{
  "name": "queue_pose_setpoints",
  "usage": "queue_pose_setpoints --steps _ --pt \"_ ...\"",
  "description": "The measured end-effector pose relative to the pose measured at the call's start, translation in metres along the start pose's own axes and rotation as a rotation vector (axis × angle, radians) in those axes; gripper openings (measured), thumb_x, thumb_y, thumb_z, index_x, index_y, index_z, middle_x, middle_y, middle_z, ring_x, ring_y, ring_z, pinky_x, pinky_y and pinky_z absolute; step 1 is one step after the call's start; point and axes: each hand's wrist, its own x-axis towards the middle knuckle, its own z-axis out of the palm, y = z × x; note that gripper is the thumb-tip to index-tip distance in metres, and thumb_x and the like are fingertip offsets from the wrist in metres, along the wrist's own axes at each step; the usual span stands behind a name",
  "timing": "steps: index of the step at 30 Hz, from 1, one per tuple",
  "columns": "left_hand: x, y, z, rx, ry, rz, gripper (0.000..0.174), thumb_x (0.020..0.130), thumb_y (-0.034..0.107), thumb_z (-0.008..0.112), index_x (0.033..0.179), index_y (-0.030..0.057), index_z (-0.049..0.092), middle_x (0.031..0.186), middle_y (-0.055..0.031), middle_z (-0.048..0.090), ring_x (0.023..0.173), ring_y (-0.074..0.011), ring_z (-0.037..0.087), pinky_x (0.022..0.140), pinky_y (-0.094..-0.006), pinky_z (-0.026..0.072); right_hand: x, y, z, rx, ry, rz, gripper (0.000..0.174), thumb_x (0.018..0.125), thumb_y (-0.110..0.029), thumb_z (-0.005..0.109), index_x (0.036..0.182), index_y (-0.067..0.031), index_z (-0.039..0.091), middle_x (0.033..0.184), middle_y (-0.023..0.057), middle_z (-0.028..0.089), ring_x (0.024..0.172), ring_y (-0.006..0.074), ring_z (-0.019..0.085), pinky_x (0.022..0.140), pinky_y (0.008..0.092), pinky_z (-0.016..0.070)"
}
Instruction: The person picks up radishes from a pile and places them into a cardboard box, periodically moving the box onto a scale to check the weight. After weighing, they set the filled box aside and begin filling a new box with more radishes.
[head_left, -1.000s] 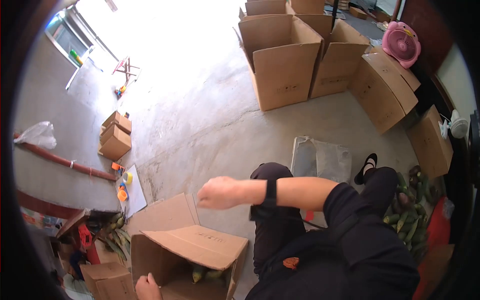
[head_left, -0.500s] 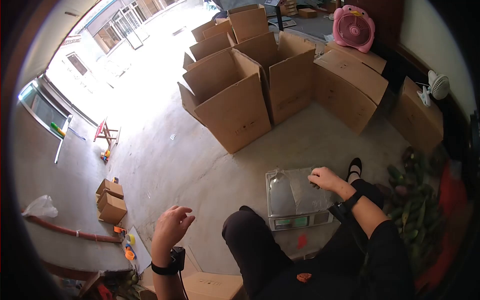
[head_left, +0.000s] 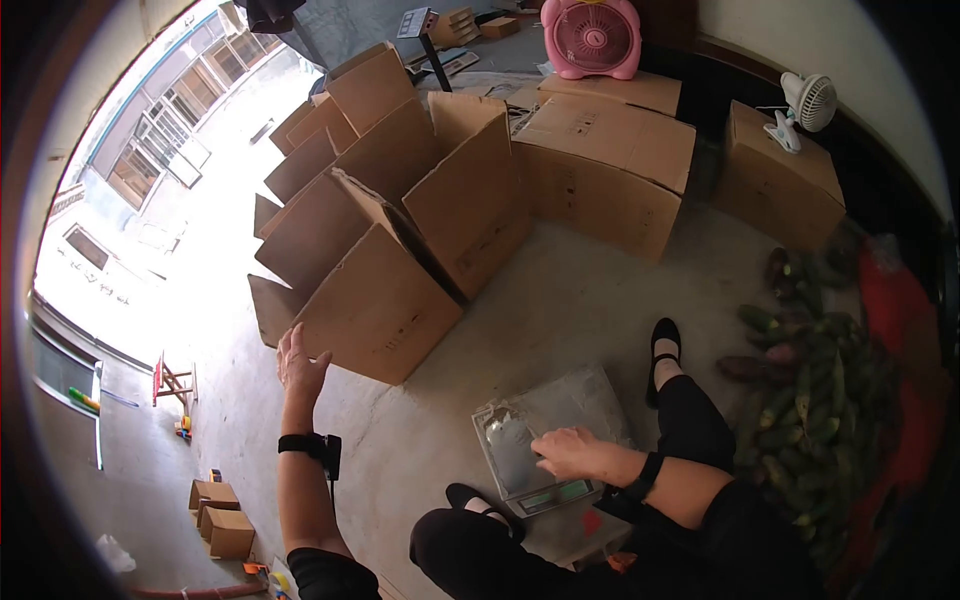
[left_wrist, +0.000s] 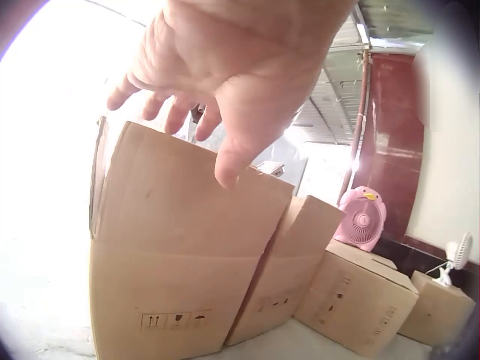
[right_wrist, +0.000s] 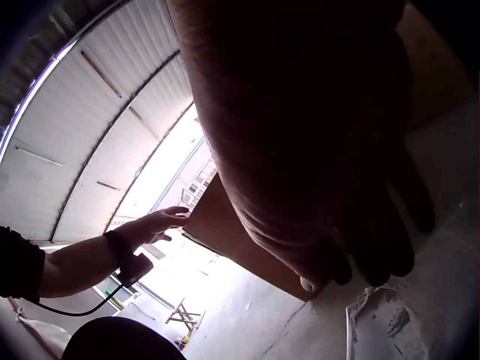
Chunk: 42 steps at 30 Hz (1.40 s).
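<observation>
In the head view my left hand (head_left: 302,368) reaches out with its fingers spread, right at the near corner of a tall open cardboard box (head_left: 375,310). The left wrist view has this hand (left_wrist: 232,82) with fingers and thumb extended over the top edge of the box (left_wrist: 180,225); nothing is in its grasp. My right hand (head_left: 572,452) hangs over a flat platform scale (head_left: 510,440) with a lit green display, its fingers loosely bent and holding nothing. Seen from the right wrist, the hand (right_wrist: 315,165) is dark, fingers pointing down beside the scale's torn plastic cover (right_wrist: 386,326).
More open boxes (head_left: 465,185) stand behind the nearest one. A closed box (head_left: 610,150) carries a pink fan (head_left: 592,40); a white clip fan (head_left: 812,105) sits on another. Green vegetables (head_left: 815,420) are heaped at right beside red cloth (head_left: 895,290). Small boxes (head_left: 225,530) stand at lower left.
The view has turned right and up, away from the carton with green vegetables at lower left. My left hand has reached forward to the tall box; my right hand has come over the scale.
</observation>
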Motion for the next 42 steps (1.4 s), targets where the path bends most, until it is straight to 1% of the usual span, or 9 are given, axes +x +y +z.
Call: queue_pose_setpoints --steps 8,10,12,13,15,16,19,39,42 --pt "0.072 0.037 0.018 0.248 -0.059 -0.166 0.087 0.070 0.023 0.077 0.142 0.0194 0.027 0.149 -0.0063 0.025 0.140 -0.0273 0.015 0.109 -0.0565 0.0187 0.005 0.001 -0.006 -0.014 0.010 0.003 0.023 0.082 -0.026 0.062 0.094 -0.0073 0.057 0.091 0.0126 0.063 0.092 0.0333 0.061 0.078 0.0474 0.0475" --pt "0.080 0.035 0.025 0.315 -0.031 -0.151 0.092 0.070 0.024 0.077 0.143 0.0192 0.022 0.145 -0.0075 0.032 0.136 -0.0280 0.027 0.108 -0.0534 0.0240 0.001 -0.001 -0.013 -0.005 0.010 0.014 0.023 0.085 -0.026 0.059 0.096 -0.0058 0.057 0.096 0.0143 0.063 0.097 0.0323 0.061 0.081 0.0469 0.0466" --pt "0.084 0.038 0.025 0.215 -0.117 -0.184 0.074 0.073 0.024 0.073 0.137 0.0176 0.036 0.130 -0.0097 0.052 0.120 -0.0279 0.049 0.100 -0.0466 0.0368 0.000 -0.001 -0.013 -0.014 -0.007 0.017 0.023 0.085 -0.026 0.059 0.096 -0.0061 0.057 0.097 0.0138 0.063 0.098 0.0323 0.060 0.082 0.0472 0.0461" --pt "0.086 0.036 0.028 0.214 -0.121 -0.186 0.074 0.073 0.024 0.073 0.137 0.0176 0.036 0.130 -0.0097 0.052 0.120 -0.0279 0.049 0.100 -0.0466 0.0368 0.000 -0.001 -0.012 -0.021 -0.017 0.023 0.023 0.084 -0.026 0.059 0.097 -0.0063 0.057 0.097 0.0133 0.062 0.098 0.0322 0.060 0.082 0.0475 0.0457" --pt "0.086 0.031 0.033 0.197 -0.067 -0.085 0.043 0.075 0.023 0.067 0.116 0.0148 0.059 0.105 -0.0113 0.065 0.099 -0.0293 0.061 0.087 -0.0418 0.0463 -0.001 0.000 -0.010 -0.020 -0.021 0.029 0.023 0.084 -0.026 0.059 0.097 -0.0065 0.057 0.097 0.0131 0.062 0.098 0.0322 0.060 0.082 0.0477 0.0456" --pt "0.085 0.029 0.035 0.203 -0.070 -0.090 0.043 0.075 0.023 0.067 0.116 0.0148 0.059 0.105 -0.0113 0.065 0.099 -0.0293 0.061 0.087 -0.0418 0.0463 -0.001 0.000 -0.009 -0.017 -0.022 0.032 0.024 0.084 -0.026 0.059 0.097 -0.0067 0.056 0.097 0.0129 0.062 0.098 0.0322 0.060 0.082 0.0479 0.0455" --pt "0.064 0.039 0.032 0.225 -0.134 0.055 0.016 0.078 0.020 0.059 0.086 0.0105 0.069 0.090 -0.0148 0.066 0.092 -0.0325 0.062 0.080 -0.0421 0.0492 0.000 -0.001 -0.009 -0.051 -0.027 0.037 0.023 0.085 -0.026 0.059 0.097 -0.0070 0.057 0.098 0.0127 0.062 0.098 0.0319 0.060 0.082 0.0476 0.0457" --pt "0.025 0.043 -0.097 0.299 0.088 0.088 0.024 0.078 0.020 0.049 0.083 0.0042 0.066 0.086 -0.0180 0.064 0.082 -0.0367 0.062 0.071 -0.0439 0.0484 -0.006 0.008 -0.005 -0.003 0.060 0.050 0.025 0.082 -0.028 0.060 0.097 -0.0072 0.057 0.094 0.0123 0.062 0.095 0.0332 0.059 0.076 0.0446 0.0479" --pt "0.008 0.056 -0.125 0.201 0.102 0.133 0.028 0.080 0.026 0.054 0.082 0.0005 0.065 0.077 -0.0201 0.063 0.071 -0.0338 0.063 0.064 -0.0404 0.0472 -0.012 0.005 -0.021 0.223 0.018 -0.027 0.031 0.082 -0.028 0.060 0.103 -0.0056 0.058 0.097 0.0136 0.063 0.095 0.0319 0.060 0.077 0.0407 0.0478"
